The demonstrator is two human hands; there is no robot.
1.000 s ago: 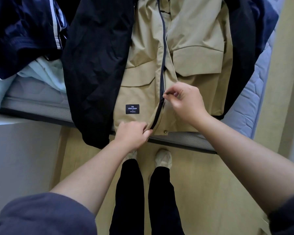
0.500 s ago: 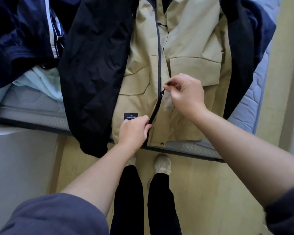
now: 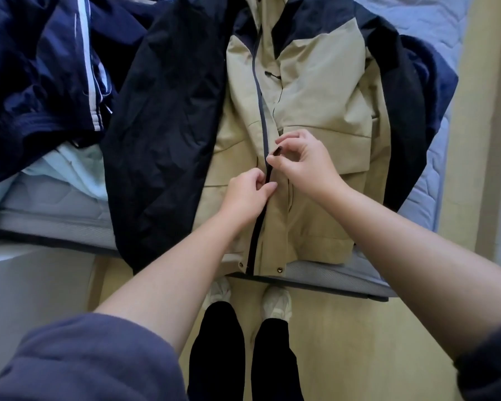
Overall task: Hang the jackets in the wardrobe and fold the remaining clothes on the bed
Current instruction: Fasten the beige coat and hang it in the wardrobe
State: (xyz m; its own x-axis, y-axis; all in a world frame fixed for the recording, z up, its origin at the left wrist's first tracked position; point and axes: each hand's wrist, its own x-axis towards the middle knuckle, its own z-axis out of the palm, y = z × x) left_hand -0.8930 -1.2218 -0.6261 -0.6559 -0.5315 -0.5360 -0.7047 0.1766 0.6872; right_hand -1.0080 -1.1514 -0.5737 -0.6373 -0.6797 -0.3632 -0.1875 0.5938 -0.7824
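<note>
Both pinching, right hand (image 3: 304, 166) the zipper pull (image 3: 276, 151), left hand (image 3: 245, 195) the jacket (image 3: 315, 96) (hem at mattress (image 3: 41, 204) edge)

Soft even daylight, wide-angle bending, slight blur.

One view only, worn on the head, and it looked steeply down and a little forward over the near edge of the bed (image 3: 330, 277). Straight below, at 6 o'clock, sat the wearer's own shoes (image 3: 276, 305) on the floor (image 3: 359, 342). The forearms (image 3: 168, 285) ran in from 7 and 4 o'clock, so the left hand (image 3: 243, 195) and right hand (image 3: 304, 166) landed near centre, close at arm's reach. The jacket (image 3: 315, 96) filled centre to 12 o'clock, and the wide lens took in mattress from 9 to 3 o'clock.
</note>
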